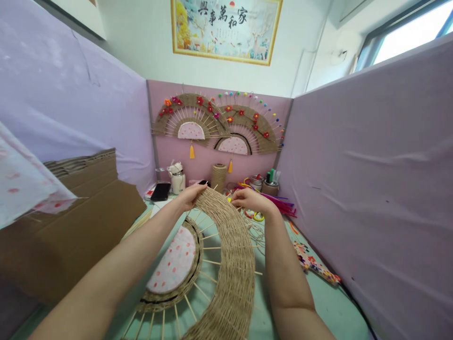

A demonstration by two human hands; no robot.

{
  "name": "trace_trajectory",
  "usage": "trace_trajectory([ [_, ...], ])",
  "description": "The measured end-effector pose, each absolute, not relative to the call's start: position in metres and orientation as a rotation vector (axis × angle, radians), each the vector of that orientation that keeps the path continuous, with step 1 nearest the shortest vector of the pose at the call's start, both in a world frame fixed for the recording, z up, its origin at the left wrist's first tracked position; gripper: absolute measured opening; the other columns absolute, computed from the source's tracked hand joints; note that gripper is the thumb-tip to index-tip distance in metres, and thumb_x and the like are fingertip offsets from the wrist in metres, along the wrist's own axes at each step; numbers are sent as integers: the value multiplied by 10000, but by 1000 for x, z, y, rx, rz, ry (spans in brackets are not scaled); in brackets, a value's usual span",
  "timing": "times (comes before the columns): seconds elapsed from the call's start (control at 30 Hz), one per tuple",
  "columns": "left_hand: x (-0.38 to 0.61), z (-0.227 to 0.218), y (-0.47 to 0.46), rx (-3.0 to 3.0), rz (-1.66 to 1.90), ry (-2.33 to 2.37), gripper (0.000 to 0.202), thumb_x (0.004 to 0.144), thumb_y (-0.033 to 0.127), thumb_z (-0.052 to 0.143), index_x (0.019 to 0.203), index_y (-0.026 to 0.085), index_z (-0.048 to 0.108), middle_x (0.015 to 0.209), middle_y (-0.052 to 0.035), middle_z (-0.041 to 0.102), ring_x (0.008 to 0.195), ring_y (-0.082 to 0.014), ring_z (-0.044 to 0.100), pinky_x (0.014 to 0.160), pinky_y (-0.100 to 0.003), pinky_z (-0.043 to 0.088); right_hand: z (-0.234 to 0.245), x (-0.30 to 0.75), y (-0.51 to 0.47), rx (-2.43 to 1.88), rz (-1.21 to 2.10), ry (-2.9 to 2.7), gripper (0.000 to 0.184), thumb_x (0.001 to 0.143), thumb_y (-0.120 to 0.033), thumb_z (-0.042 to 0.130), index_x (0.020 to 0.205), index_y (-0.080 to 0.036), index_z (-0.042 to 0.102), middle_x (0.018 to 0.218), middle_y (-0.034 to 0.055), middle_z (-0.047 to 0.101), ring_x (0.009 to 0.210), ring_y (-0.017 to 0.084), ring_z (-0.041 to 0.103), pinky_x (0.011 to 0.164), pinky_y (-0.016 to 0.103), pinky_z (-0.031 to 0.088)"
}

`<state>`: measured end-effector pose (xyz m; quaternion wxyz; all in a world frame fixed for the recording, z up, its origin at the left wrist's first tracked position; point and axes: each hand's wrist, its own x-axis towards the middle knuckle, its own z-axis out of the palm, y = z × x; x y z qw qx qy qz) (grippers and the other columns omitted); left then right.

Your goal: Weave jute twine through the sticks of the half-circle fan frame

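A large half-round fan, woven from brown twine over thin wooden sticks, stands tilted in front of me. At its centre is a white half-circle of fabric with red and pink spots, bordered by a twine band with a black line. My left hand is closed on the far upper end of the woven band. Just to the right, at the outer edge near the stick tips, my right hand has its fingers pinched together. Whatever lies between those fingers is too small to make out. Loose twine lies below that hand.
Two finished-looking fans with red flowers hang on the pink back panel. Along the back are a phone, white bottle, twine spool and pen holder. Cardboard stands left; scissors and patterned fabric lie right.
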<state>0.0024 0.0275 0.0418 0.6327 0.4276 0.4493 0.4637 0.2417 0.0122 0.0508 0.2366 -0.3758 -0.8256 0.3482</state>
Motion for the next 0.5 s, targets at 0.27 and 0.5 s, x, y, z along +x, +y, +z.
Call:
trace_trajectory([
  [0.27, -45, 18, -22, 1129, 734, 828, 378, 725, 316, 660, 1085, 230, 580, 1047, -87, 655, 869, -209, 638, 745, -349, 473, 49, 240, 15, -943, 1102, -2324, 288, 744, -431, 582, 825, -158, 626, 739, 12, 622, 633, 95, 560, 570, 205, 430],
  [0.5, -88, -20, -60, 1116, 661, 854, 463, 662, 294, 718, 1102, 201, 610, 851, -74, 686, 688, -175, 640, 566, -243, 465, 43, 232, 16, -899, 1127, -2339, 337, 753, -483, 564, 771, -151, 614, 626, -6, 564, 536, 76, 469, 512, 202, 367],
])
